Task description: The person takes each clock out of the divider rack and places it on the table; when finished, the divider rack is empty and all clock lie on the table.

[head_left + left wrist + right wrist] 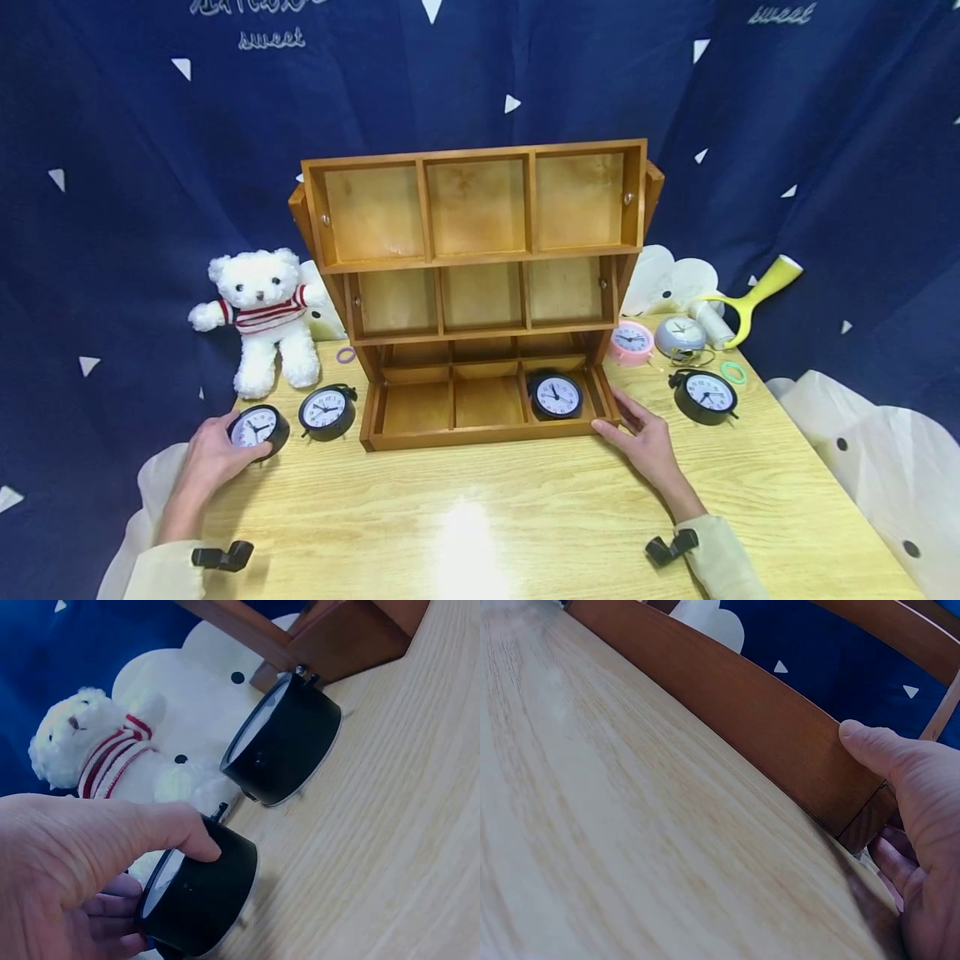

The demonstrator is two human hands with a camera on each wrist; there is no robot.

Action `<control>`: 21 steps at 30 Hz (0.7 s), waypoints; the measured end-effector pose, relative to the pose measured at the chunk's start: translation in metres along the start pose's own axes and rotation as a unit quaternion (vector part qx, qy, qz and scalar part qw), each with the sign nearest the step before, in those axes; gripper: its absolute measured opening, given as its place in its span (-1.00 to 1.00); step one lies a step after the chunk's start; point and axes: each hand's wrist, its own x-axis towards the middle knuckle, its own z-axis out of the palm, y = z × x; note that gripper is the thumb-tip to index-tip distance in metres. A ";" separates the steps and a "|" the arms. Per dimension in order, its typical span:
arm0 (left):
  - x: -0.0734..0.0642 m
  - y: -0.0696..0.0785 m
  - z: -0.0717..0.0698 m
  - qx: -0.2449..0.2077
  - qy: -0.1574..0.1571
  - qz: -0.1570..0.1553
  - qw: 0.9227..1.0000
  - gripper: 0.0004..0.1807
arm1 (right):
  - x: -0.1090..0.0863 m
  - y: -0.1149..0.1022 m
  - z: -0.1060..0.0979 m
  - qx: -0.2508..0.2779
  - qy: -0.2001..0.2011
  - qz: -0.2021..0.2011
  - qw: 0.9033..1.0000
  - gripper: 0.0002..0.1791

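My left hand (212,457) grips a round black alarm clock (258,427) at the table's left edge; the thumb lies over its side in the left wrist view. A second black alarm clock (327,412) stands just right of it, apart from the hand. At the centre is a three-tier wooden shelf (450,437) divided into compartments. Its bottom right compartment holds another black alarm clock (556,395). My right hand (647,442) holds the shelf's front right corner, thumb on the front board (780,727) and fingers round the side, partly hidden in the right wrist view.
A white teddy bear (262,321) sits at the back left near a purple ring (346,355). Right of the shelf are a pink clock (632,342), a grey clock (680,336), a black clock (705,397), a green ring (733,372) and a yellow forked object (752,298).
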 end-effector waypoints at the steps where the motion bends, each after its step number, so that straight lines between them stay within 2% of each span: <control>1: -0.001 0.000 0.000 -0.003 0.003 0.005 1.000 -0.04 | 0.000 0.000 0.000 -0.001 0.001 0.000 1.000 -0.23; 6: -0.005 0.004 0.001 -0.020 0.019 0.011 1.000 0.02 | 0.001 0.001 0.001 -0.005 0.002 0.002 1.000 -0.23; 11: -0.009 0.014 0.000 -0.039 0.058 0.030 0.997 0.01 | 0.001 0.000 0.001 -0.010 0.000 0.006 1.000 -0.23; 15: -0.012 0.031 -0.004 -0.050 0.087 0.035 0.994 -0.05 | 0.000 -0.001 0.001 -0.014 0.003 0.005 1.000 -0.23; 16: -0.012 0.035 -0.005 -0.056 0.094 0.031 0.994 -0.06 | -0.001 -0.007 0.001 -0.015 0.002 0.003 1.000 -0.24; 21: -0.018 0.064 -0.005 -0.091 0.147 0.014 0.985 -0.16 | -0.001 -0.007 0.001 -0.013 0.003 -0.002 1.000 -0.25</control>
